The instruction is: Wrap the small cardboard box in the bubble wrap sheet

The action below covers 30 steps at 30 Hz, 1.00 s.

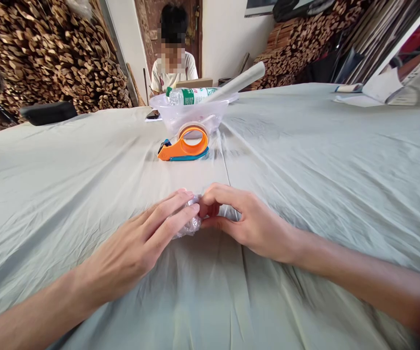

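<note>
A small bundle in clear bubble wrap (pixel 191 224) lies on the cloth-covered table, and what is inside it cannot be made out. Over its top and left side my left hand (pixel 144 238) is laid, fingers curved round it. My right hand (pixel 246 214) is at the bundle's right end, thumb and curled fingers closed on the wrap. Beyond both hands stands an orange tape dispenser (pixel 174 151) with a roll of tape, a blue strip along its base.
A translucent plastic basin (pixel 166 113) holds a green-labelled bottle (pixel 191 96) and a white roll (pixel 241 81). A black case (pixel 48 113) sits at the far left, papers (pixel 380 90) at the right. A person (pixel 175 68) is across the table.
</note>
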Motion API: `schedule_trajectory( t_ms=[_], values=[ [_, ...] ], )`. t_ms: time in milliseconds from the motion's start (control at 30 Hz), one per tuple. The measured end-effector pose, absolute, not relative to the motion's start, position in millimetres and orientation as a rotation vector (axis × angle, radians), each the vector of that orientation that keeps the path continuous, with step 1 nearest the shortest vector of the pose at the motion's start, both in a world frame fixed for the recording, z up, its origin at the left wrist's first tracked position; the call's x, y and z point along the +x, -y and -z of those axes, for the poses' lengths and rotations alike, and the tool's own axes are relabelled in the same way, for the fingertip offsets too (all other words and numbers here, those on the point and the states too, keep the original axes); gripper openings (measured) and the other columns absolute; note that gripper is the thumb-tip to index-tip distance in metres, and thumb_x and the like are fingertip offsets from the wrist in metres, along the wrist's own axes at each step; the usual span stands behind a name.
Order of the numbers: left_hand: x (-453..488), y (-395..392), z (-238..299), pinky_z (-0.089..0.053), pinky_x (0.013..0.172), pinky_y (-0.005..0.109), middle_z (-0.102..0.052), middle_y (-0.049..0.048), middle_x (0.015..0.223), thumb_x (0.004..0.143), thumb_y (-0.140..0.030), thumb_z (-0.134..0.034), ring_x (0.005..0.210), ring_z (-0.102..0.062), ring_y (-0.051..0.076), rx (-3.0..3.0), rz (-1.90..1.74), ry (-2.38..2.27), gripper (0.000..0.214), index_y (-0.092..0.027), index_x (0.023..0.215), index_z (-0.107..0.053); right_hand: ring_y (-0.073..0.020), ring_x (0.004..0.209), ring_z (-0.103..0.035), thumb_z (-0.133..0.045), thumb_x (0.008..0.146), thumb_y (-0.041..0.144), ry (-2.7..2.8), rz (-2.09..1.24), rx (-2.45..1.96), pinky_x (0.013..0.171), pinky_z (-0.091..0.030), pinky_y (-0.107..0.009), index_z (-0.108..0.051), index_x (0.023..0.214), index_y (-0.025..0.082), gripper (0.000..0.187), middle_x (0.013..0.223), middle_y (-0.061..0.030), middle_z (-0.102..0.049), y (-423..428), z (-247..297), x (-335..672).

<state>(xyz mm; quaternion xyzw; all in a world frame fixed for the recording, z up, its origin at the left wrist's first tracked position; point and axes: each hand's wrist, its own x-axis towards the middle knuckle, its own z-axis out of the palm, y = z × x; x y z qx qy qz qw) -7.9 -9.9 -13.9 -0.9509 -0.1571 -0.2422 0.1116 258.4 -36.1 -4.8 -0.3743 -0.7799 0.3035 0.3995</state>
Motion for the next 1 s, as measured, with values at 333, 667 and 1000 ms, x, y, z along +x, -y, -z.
schedule_trajectory(
  t_ms=[333,667,1000],
  values=[
    [-3.1,15.8,11.7,-0.055,0.122,0.037,-0.051,0.0182,0.161,0.104,-0.014,-0.062,0.153,-0.053,0.025,-2.791,0.833,0.492,0.048,-0.014,0.151,-0.052,-0.0122,0.088,-0.067,-0.065,0.098,0.010,2.019,-0.706,-0.878,0.085,-0.059,-0.028,-0.067,0.094,0.020,0.011,0.099,-0.0013,-0.068,36.1,5.2,258.6],
    [-2.8,12.4,14.9,-0.050,0.127,0.030,-0.052,0.0145,0.157,0.099,0.004,-0.060,0.150,-0.055,0.019,-2.788,0.872,0.454,0.051,-0.015,0.146,-0.058,-0.0111,0.086,-0.061,-0.054,0.100,0.002,2.162,-0.509,-0.818,0.080,-0.054,-0.026,-0.059,0.095,0.020,0.019,0.097,-0.0013,-0.064,39.0,7.3,260.2],
    [-2.7,14.1,14.6,-0.046,0.127,0.025,-0.060,0.0138,0.151,0.099,0.002,-0.063,0.147,-0.057,0.015,-2.851,1.022,0.497,0.048,-0.012,0.143,-0.055,-0.0134,0.096,-0.069,-0.065,0.103,0.009,2.121,-0.444,-0.782,0.086,-0.059,-0.029,-0.066,0.107,0.021,0.013,0.106,-0.0039,-0.072,43.1,11.0,256.3]
  ],
)
